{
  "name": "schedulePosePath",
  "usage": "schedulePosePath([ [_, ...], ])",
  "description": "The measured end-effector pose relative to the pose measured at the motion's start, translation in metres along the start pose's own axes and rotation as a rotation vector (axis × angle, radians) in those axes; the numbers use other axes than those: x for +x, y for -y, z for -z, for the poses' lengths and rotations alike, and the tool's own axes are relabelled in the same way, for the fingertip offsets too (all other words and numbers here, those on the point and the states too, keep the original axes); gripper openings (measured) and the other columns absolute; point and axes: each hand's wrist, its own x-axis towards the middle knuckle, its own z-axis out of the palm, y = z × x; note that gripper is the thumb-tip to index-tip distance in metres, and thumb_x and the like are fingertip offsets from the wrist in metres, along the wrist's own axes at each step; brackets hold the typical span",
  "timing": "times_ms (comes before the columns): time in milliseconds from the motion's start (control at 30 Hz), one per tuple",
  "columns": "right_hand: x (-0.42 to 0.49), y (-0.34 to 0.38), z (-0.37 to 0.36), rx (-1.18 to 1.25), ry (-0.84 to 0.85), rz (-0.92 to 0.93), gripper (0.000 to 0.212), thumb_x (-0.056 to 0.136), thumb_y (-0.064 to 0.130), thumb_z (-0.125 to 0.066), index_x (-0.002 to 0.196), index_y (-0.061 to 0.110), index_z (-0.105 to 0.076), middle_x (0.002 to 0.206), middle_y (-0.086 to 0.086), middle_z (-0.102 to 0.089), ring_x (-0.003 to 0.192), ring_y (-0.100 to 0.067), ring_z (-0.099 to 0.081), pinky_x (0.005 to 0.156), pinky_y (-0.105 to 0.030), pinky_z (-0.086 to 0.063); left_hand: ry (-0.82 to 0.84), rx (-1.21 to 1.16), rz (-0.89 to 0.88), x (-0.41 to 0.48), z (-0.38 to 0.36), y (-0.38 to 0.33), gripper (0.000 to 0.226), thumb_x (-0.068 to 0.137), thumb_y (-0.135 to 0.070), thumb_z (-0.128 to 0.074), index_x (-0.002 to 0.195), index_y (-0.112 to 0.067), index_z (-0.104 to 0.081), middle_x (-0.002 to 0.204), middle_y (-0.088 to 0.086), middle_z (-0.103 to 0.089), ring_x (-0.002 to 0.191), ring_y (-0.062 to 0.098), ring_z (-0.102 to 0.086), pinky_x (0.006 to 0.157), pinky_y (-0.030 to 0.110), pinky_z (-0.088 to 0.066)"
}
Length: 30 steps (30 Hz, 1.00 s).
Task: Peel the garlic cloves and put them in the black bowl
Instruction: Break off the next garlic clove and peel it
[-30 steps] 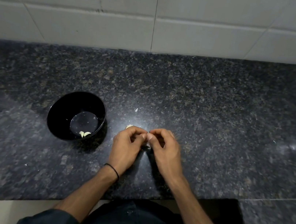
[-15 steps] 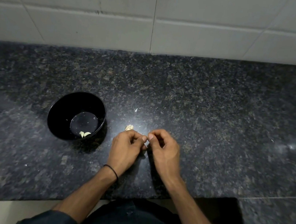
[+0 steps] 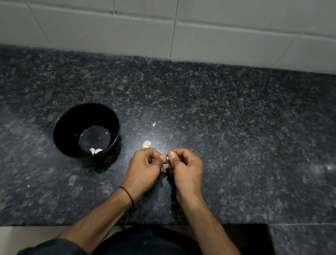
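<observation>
- The left hand (image 3: 145,165) has its fingers curled in; thumb & forefinger tips pinch a small garlic clove (image 3: 167,159) from the left side.
- The right hand (image 3: 187,169) is curled too, thumb nail facing up, and pinches the same clove from the right. The fingertips of the 2 hands meet at the clove, low over the granite countertop (image 3: 239,127).
- The clove is mostly hidden by the fingers. Only a small pale part shows, so it is not possible to tell how much skin is on it.
- The black bowl (image 3: 72,121) stands upright on the countertop, left of the hands, near the left hand but apart from it.
- Inside the bowl, 2 peeled cloves (image 3: 95,151) lie together at the near edge of the bottom.
- A pale garlic piece (image 3: 146,144) lies on the countertop just beyond the left hand, btw. bowl & hands; whether it is skin or cloves is not clear.
- A tiny white flake (image 3: 154,124) lies farther back.
- A thin black band (image 3: 127,193) is on the left wrist.
</observation>
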Motion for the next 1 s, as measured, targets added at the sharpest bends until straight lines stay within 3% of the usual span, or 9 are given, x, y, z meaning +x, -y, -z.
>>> schedulePosePath([
  [100,-0.001,0.001,0.004,-0.079,0.014,0.084,0.019,0.09,0.009,-0.068,0.074,0.02,-0.068,0.068,0.007,-0.068,0.064,-0.007,-0.061,0.063,-0.03,-0.051,0.017,0.088,-0.029,0.003,0.003,-0.001,0.025,0.087,-0.031,-0.066,0.065,-0.021,-0.062,0.06,-0.004,-0.066,0.061,0.018,-0.063,0.066,0.037,-0.05],
  [200,-0.003,0.004,0.006,-0.137,0.034,0.159,0.021,0.091,0.01,-0.067,0.076,0.024,-0.067,0.07,0.01,-0.069,0.066,-0.007,-0.062,0.063,-0.027,-0.051,0.056,0.134,-0.018,0.005,0.004,-0.001,0.025,0.096,-0.022,-0.06,0.071,-0.02,-0.061,0.069,-0.001,-0.067,0.073,0.025,-0.067,0.071,0.038,-0.05],
  [300,-0.002,0.005,0.007,-0.162,0.039,0.208,0.021,0.092,0.009,-0.067,0.076,0.024,-0.067,0.068,0.013,-0.067,0.063,-0.003,-0.059,0.061,-0.021,-0.047,0.107,0.074,0.054,0.004,0.002,-0.004,0.029,0.098,-0.02,-0.054,0.069,-0.022,-0.057,0.063,-0.004,-0.058,0.068,0.022,-0.056,0.07,0.042,-0.045],
  [433,-0.002,0.006,0.006,-0.095,0.035,0.119,0.019,0.092,0.01,-0.068,0.076,0.021,-0.068,0.065,0.01,-0.066,0.06,-0.004,-0.058,0.059,-0.02,-0.047,0.111,-0.041,0.113,0.001,-0.004,-0.01,0.028,0.1,-0.012,-0.049,0.073,-0.018,-0.052,0.057,-0.008,-0.048,0.06,0.015,-0.044,0.064,0.034,-0.038],
  [500,-0.002,0.006,0.003,-0.041,0.015,-0.011,0.02,0.093,0.014,-0.068,0.073,0.018,-0.067,0.061,0.003,-0.066,0.056,-0.011,-0.057,0.053,-0.028,-0.045,0.115,0.131,-0.017,0.0,-0.003,-0.009,0.027,0.103,-0.017,-0.045,0.076,-0.017,-0.05,0.067,-0.005,-0.051,0.066,0.016,-0.046,0.066,0.033,-0.038],
  [633,-0.001,0.014,-0.001,0.195,0.056,-0.292,0.028,0.096,0.015,-0.065,0.068,0.009,-0.063,0.056,-0.004,-0.059,0.05,-0.016,-0.049,0.046,-0.028,-0.037,0.08,0.6,-0.493,0.001,0.003,0.001,0.029,0.101,-0.031,-0.027,0.082,-0.014,-0.04,0.08,0.003,-0.047,0.08,0.025,-0.043,0.072,0.037,-0.035],
  [767,0.0,0.021,-0.002,0.392,0.092,-0.457,0.026,0.097,0.007,-0.06,0.072,0.006,-0.061,0.055,-0.002,-0.056,0.046,-0.01,-0.048,0.046,-0.021,-0.039,0.043,0.728,-0.678,0.004,0.004,-0.001,0.015,0.094,-0.025,-0.027,0.081,-0.021,-0.033,0.078,-0.003,-0.035,0.074,0.019,-0.032,0.067,0.031,-0.017],
  [833,-0.001,0.019,-0.003,0.376,0.084,-0.42,0.024,0.098,0.005,-0.06,0.073,0.006,-0.062,0.058,-0.003,-0.058,0.05,-0.011,-0.05,0.048,-0.022,-0.041,0.038,0.687,-0.599,0.003,0.002,0.0,0.022,0.098,-0.026,-0.027,0.08,-0.018,-0.036,0.078,0.0,-0.041,0.076,0.02,-0.035,0.066,0.032,-0.02],
  [1000,-0.002,0.001,0.001,-0.004,0.041,0.01,0.017,0.095,0.016,-0.064,0.079,0.021,-0.066,0.068,0.005,-0.066,0.064,-0.012,-0.059,0.061,-0.03,-0.05,0.125,0.1,-0.01,0.0,-0.006,-0.012,0.026,0.103,-0.013,-0.044,0.078,-0.016,-0.047,0.07,-0.002,-0.05,0.066,0.015,-0.044,0.06,0.029,-0.036],
])
